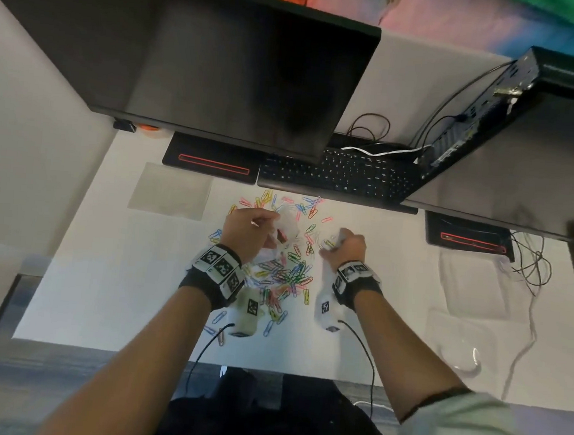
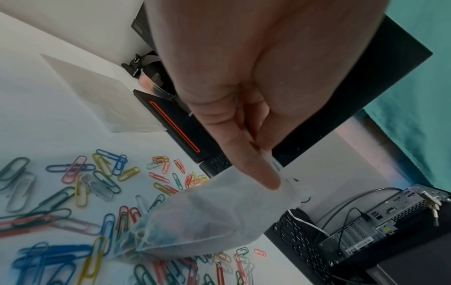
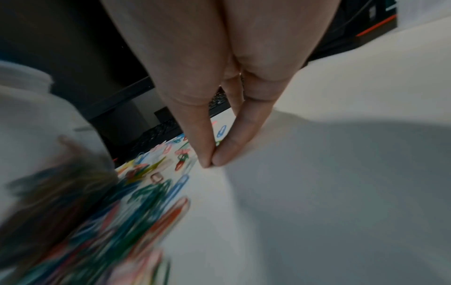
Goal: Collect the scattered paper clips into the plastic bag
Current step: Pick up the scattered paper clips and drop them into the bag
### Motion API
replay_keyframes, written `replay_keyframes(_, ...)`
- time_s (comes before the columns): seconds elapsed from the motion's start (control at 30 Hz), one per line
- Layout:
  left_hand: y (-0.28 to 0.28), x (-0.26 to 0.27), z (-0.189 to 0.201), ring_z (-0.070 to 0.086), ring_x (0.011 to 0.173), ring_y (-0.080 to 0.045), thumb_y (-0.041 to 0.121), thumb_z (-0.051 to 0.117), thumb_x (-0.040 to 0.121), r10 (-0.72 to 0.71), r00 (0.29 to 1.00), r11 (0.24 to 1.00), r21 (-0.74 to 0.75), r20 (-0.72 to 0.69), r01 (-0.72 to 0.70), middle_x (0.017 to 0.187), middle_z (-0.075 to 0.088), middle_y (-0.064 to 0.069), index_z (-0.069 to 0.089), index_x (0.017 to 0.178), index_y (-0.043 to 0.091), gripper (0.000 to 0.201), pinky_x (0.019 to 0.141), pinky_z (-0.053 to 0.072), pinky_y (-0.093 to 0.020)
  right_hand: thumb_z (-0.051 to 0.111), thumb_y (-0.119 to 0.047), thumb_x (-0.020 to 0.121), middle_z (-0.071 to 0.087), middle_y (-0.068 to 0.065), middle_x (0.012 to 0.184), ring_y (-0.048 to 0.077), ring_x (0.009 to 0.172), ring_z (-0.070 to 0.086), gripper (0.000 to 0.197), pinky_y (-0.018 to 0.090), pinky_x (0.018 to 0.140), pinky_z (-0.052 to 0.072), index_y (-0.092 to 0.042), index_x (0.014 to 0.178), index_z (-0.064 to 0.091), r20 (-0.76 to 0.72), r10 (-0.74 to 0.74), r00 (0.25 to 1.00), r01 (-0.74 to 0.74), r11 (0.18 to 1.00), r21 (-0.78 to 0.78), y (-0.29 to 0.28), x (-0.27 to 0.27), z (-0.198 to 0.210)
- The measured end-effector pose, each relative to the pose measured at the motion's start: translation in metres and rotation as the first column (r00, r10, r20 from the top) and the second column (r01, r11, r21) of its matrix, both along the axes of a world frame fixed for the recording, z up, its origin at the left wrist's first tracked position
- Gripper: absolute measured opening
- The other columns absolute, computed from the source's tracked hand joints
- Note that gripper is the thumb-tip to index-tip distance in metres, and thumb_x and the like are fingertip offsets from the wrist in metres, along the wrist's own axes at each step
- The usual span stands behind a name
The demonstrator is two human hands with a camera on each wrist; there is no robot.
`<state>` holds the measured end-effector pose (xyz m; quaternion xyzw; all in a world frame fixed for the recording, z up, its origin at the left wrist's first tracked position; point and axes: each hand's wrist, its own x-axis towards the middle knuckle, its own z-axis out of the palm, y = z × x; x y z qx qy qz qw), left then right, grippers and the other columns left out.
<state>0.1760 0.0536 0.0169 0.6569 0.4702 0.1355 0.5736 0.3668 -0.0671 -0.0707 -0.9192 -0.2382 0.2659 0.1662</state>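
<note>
Several coloured paper clips (image 1: 288, 275) lie scattered on the white desk between my hands; the wrist views also catch the clips (image 2: 80, 177) and the clips (image 3: 151, 190). My left hand (image 1: 257, 228) pinches the rim of the clear plastic bag (image 1: 286, 224) and holds it up over the pile. In the left wrist view the left hand (image 2: 270, 173) grips the bag (image 2: 207, 217), which sags with some clips inside. My right hand (image 1: 341, 245) is curled to the right of the bag with a few clips at its fingers. In the right wrist view the right hand (image 3: 210, 164) has thumb and finger pressed together at the desk.
A black keyboard (image 1: 337, 176) and a monitor (image 1: 238, 76) stand just behind the clips. A sheet of paper (image 1: 171, 187) lies at the back left. A computer case (image 1: 476, 112) and loose cables (image 1: 529, 264) sit on the right. Clear plastic (image 1: 468, 300) lies right of my right hand.
</note>
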Motion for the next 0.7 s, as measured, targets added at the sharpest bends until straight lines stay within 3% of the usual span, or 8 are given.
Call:
replay_keyframes(0.17, 0.004, 0.000, -0.003, 0.075, 0.071, -0.022, 0.006, 0.055, 0.097, 0.000, 1.000, 1.000, 0.003, -0.007, 0.000, 0.085, 0.073, -0.008, 0.073, 0.105, 0.011, 0.021, 0.073, 0.064, -0.038, 0.081, -0.023, 0.073, 0.035, 0.015, 0.135, 0.032, 0.118, 0.051, 0.076, 0.035, 0.102, 0.046, -0.009, 0.136, 0.042, 0.046, 0.106, 0.993, -0.103, 0.993, -0.048, 0.041, 0.023, 0.004)
replay_keyframes(0.23, 0.006, 0.000, -0.003, 0.075, 0.071, -0.021, 0.005, 0.055, 0.097, 0.003, 1.000, 1.000, 0.003, -0.011, -0.003, 0.085, 0.074, -0.008, 0.074, 0.104, 0.012, 0.021, 0.073, 0.064, -0.038, 0.076, -0.025, 0.077, 0.034, 0.013, 0.142, 0.032, 0.124, 0.047, 0.080, 0.036, 0.104, 0.044, -0.015, 0.144, 0.033, 0.110, 0.264, 0.958, -0.250, 0.959, -0.130, 0.055, 0.026, 0.005)
replay_keyframes(0.33, 0.008, 0.000, -0.001, 0.075, 0.070, -0.019, 0.005, 0.055, 0.096, -0.007, 1.000, 1.000, 0.002, -0.022, 0.007, 0.086, 0.073, -0.008, 0.074, 0.103, 0.012, 0.021, 0.072, 0.064, -0.038, 0.063, -0.013, 0.083, 0.025, 0.010, 0.150, 0.035, 0.131, 0.035, 0.077, 0.041, 0.105, 0.041, -0.022, 0.149, 0.024, 0.123, 0.476, 0.871, -0.450, 0.873, -0.191, 0.070, 0.021, 0.003)
replay_keyframes(0.43, 0.009, -0.001, 0.000, 0.075, 0.067, -0.016, 0.005, 0.055, 0.097, -0.012, 1.000, 1.000, 0.010, -0.025, 0.012, 0.087, 0.073, -0.007, 0.074, 0.102, 0.013, 0.021, 0.070, 0.064, -0.036, 0.053, -0.009, 0.081, 0.030, 0.009, 0.143, 0.037, 0.121, 0.038, 0.066, 0.044, 0.098, 0.045, -0.021, 0.143, 0.033, 0.180, 0.643, 0.745, -0.598, 0.763, -0.246, 0.077, 0.009, 0.001)
replay_keyframes(0.5, 0.010, -0.003, -0.001, 0.075, 0.067, -0.015, 0.005, 0.055, 0.097, -0.015, 1.000, 1.000, 0.015, -0.023, 0.015, 0.088, 0.073, -0.008, 0.074, 0.103, 0.013, 0.021, 0.070, 0.064, -0.036, 0.049, -0.011, 0.084, 0.037, 0.009, 0.136, 0.034, 0.114, 0.041, 0.053, 0.042, 0.093, 0.047, -0.017, 0.136, 0.041, 0.207, 0.674, 0.709, -0.629, 0.738, -0.245, 0.074, 0.001, -0.004)
replay_keyframes(0.57, 0.010, -0.005, -0.002, 0.075, 0.067, -0.017, 0.004, 0.056, 0.097, -0.006, 1.000, 1.000, 0.013, -0.014, 0.006, 0.086, 0.073, -0.009, 0.074, 0.103, 0.012, 0.021, 0.070, 0.064, -0.036, 0.047, -0.029, 0.090, 0.042, 0.008, 0.128, 0.031, 0.111, 0.042, 0.041, 0.043, 0.090, 0.047, -0.014, 0.128, 0.048, 0.237, 0.708, 0.666, -0.656, 0.706, -0.266, 0.062, -0.008, -0.005)
replay_keyframes(0.63, 0.010, -0.007, -0.004, 0.074, 0.067, -0.018, 0.003, 0.055, 0.097, 0.005, 1.000, 1.000, -0.001, -0.001, -0.005, 0.084, 0.073, -0.009, 0.074, 0.102, 0.012, 0.021, 0.071, 0.064, -0.036, 0.049, -0.042, 0.089, 0.044, 0.008, 0.122, 0.030, 0.106, 0.045, 0.045, 0.042, 0.087, 0.047, -0.013, 0.124, 0.050, 0.259, 0.730, 0.632, -0.681, 0.683, -0.264, 0.045, -0.015, -0.010)
replay_keyframes(0.7, 0.009, -0.009, -0.005, 0.074, 0.067, -0.020, 0.003, 0.055, 0.097, 0.012, 1.000, 1.000, -0.017, 0.010, -0.012, 0.083, 0.073, -0.011, 0.074, 0.101, 0.011, 0.021, 0.072, 0.064, -0.036, 0.054, -0.027, 0.091, 0.049, 0.009, 0.116, 0.029, 0.100, 0.051, 0.033, 0.037, 0.084, 0.047, -0.009, 0.119, 0.055, 0.292, 0.711, 0.640, -0.680, 0.701, -0.215, 0.033, -0.017, -0.012)
